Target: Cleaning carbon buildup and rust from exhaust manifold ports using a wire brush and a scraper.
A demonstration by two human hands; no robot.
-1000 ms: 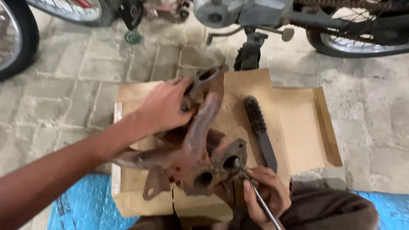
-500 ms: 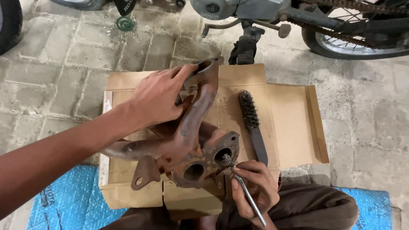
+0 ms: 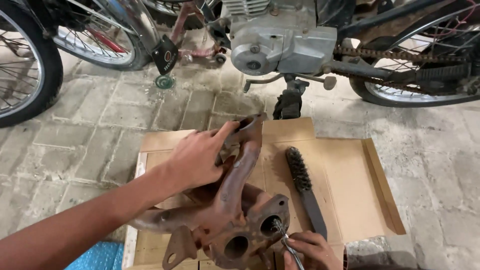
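While the rusty exhaust manifold (image 3: 235,200) lay on the flattened cardboard sheet (image 3: 345,180) over the paved floor (image 3: 75,145), I had both hands on the work. My left hand (image 3: 197,160) was closed over the upper pipe near its flanged end, fingers wrapped and thumb side against the metal, holding the casting steady. My right hand (image 3: 307,250) pinched a thin metal rod tool (image 3: 286,245) between fingertips and thumb, its bristled tip set in the right-hand port of the lower flange (image 3: 272,225).

I judged the manifold to be heavy and wholly rigid: thick-walled tube, cast flanges, no give anywhere. The surface was rough with scale, so slip was unlikely, but flaking rust and the flange edges looked harsh on bare skin. It rested on its lower flange and side branches and seemed inclined to roll, which was why the upper pipe made the sound place to grip; the curved tube filled the palm and gave leverage against twisting. The bolt ears seemed poor holds, being thin and sharp.

A wire brush (image 3: 305,192) with a dark handle lay on the cardboard just right of the manifold, untouched. A motorcycle (image 3: 285,40) stood beyond the cardboard.
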